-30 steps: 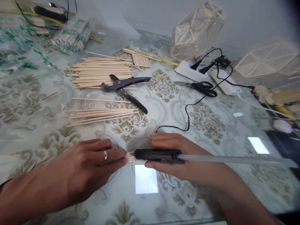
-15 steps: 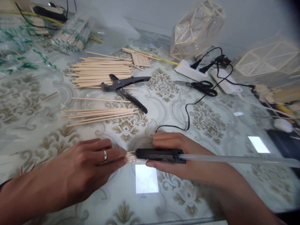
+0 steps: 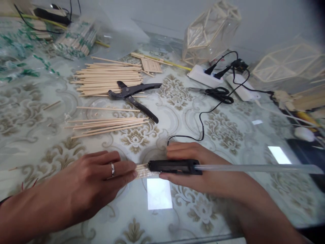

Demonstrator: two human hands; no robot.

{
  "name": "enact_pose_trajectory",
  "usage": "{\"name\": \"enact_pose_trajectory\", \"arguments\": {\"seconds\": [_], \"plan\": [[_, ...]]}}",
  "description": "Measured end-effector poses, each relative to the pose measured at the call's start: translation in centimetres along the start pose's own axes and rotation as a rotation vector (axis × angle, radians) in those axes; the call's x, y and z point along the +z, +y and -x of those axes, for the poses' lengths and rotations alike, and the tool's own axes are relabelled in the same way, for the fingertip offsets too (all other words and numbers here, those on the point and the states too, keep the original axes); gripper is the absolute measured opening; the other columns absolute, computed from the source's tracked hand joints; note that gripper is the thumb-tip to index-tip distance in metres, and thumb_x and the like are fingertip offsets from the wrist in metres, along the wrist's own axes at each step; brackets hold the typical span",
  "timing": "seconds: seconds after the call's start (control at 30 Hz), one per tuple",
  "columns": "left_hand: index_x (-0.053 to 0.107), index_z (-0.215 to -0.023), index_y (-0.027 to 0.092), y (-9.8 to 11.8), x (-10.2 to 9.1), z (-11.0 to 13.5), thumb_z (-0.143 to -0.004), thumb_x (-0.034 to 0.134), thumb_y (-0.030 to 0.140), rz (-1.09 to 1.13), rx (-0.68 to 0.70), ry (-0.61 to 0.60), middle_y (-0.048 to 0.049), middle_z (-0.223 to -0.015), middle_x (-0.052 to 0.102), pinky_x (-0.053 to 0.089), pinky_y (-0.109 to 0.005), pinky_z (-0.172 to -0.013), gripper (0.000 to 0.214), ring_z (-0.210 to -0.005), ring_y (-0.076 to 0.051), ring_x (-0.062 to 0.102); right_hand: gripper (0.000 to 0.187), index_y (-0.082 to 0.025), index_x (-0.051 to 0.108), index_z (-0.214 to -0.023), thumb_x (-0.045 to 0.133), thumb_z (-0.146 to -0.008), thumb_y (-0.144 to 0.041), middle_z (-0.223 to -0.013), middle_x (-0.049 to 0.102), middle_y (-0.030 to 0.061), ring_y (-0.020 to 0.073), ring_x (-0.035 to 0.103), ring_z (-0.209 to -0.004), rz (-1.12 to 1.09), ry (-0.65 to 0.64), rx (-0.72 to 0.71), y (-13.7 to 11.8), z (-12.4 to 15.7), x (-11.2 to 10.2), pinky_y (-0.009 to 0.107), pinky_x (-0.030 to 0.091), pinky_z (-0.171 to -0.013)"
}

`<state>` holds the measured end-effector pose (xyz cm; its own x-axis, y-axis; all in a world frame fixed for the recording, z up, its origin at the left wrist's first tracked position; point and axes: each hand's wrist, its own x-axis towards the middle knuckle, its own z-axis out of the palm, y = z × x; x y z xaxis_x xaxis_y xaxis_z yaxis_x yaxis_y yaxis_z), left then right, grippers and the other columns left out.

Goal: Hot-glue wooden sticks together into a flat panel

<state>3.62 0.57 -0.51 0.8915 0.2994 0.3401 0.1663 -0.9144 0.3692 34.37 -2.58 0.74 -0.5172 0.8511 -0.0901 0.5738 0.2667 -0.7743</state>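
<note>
My right hand [image 3: 200,169] is wrapped round a black glue gun [image 3: 174,166] with a long clear glue stick [image 3: 256,168] sticking out to the right. Its nozzle touches a small flat row of short wooden sticks [image 3: 143,171] on the glass table. My left hand [image 3: 91,184], wearing a ring, lies palm down with fingertips pressing on the left end of that row. A black cord [image 3: 203,125] runs from the gun towards the back.
Black cutting pliers [image 3: 133,96] lie on a pile of long wooden sticks [image 3: 109,78], with thinner sticks [image 3: 106,123] nearer. Black scissors [image 3: 218,94], a white power strip [image 3: 205,76] and stick-frame lanterns [image 3: 210,32] stand at the back right. Bagged sticks [image 3: 76,39] at back left.
Hardly anything differs: both hands stay on the stick row, and the glue gun has crept slightly to the right.
</note>
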Motion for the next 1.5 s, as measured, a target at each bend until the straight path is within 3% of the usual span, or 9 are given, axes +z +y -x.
{"name": "enact_pose_trajectory", "arguments": {"seconds": [0.37,0.57,1.03,1.2,1.37,1.5], "plan": [[0.071,-0.129,0.018,-0.3,0.9,0.8,-0.111,0.049,0.008,0.065,-0.051,0.003,-0.0053,-0.128,0.083,0.065,-0.036,-0.090,0.030,-0.107,-0.021,0.076,0.031,-0.022,0.066,-0.070,0.082,-0.096,-0.030,-0.067,0.055,-0.0032,0.0164,0.056,-0.065,-0.024,-0.028,0.055,-0.5,-0.2,-0.8,0.030,0.039,-0.060],[0.070,-0.132,0.020,-0.2,0.7,0.9,-0.109,0.049,0.005,0.069,-0.061,-0.019,-0.0053,-0.128,0.082,0.066,-0.036,-0.086,0.034,-0.105,-0.021,0.077,0.038,-0.022,0.060,-0.066,0.083,-0.095,-0.031,-0.066,0.053,-0.0047,0.0146,0.053,-0.062,-0.022,-0.018,0.072,-0.5,-0.1,-1.0,0.029,0.037,-0.059],[0.067,-0.129,0.016,-0.2,0.7,0.8,-0.117,0.041,0.011,0.039,-0.025,-0.015,-0.0059,-0.130,0.080,0.062,-0.035,-0.091,0.030,-0.110,-0.020,0.073,0.037,-0.024,0.059,-0.067,0.085,-0.090,-0.038,-0.066,0.056,-0.0039,0.0164,0.056,-0.062,-0.012,0.034,0.122,-0.1,0.2,-1.0,0.029,0.038,-0.058],[0.068,-0.130,0.016,-0.3,0.7,0.9,-0.117,0.042,0.010,0.046,-0.026,-0.018,-0.0072,-0.130,0.079,0.061,-0.036,-0.092,0.030,-0.109,-0.020,0.073,0.037,-0.024,0.062,-0.068,0.087,-0.089,-0.042,-0.070,0.064,-0.0017,0.0182,0.065,-0.068,0.043,0.028,0.157,0.3,0.5,-1.0,0.029,0.045,-0.061],[0.068,-0.130,0.014,-0.3,0.3,0.4,-0.117,0.042,0.008,0.052,-0.015,-0.033,-0.0091,-0.128,0.079,0.061,-0.036,-0.088,0.029,-0.106,-0.021,0.073,0.026,-0.027,0.072,-0.084,0.091,-0.083,-0.046,-0.085,0.078,0.0017,0.0249,0.077,-0.082,0.097,0.161,0.196,0.6,1.2,-0.7,0.035,0.058,-0.074],[0.069,-0.125,0.013,-0.1,-0.1,-0.1,-0.117,0.041,0.008,0.064,-0.002,-0.017,-0.0083,-0.121,0.081,0.062,-0.034,-0.085,0.030,-0.097,-0.019,0.072,0.028,-0.028,0.076,-0.089,0.093,-0.080,-0.047,-0.092,0.082,0.0032,0.0271,0.081,-0.085,0.097,0.171,0.223,0.8,1.5,-0.6,0.038,0.062,-0.077]]}}
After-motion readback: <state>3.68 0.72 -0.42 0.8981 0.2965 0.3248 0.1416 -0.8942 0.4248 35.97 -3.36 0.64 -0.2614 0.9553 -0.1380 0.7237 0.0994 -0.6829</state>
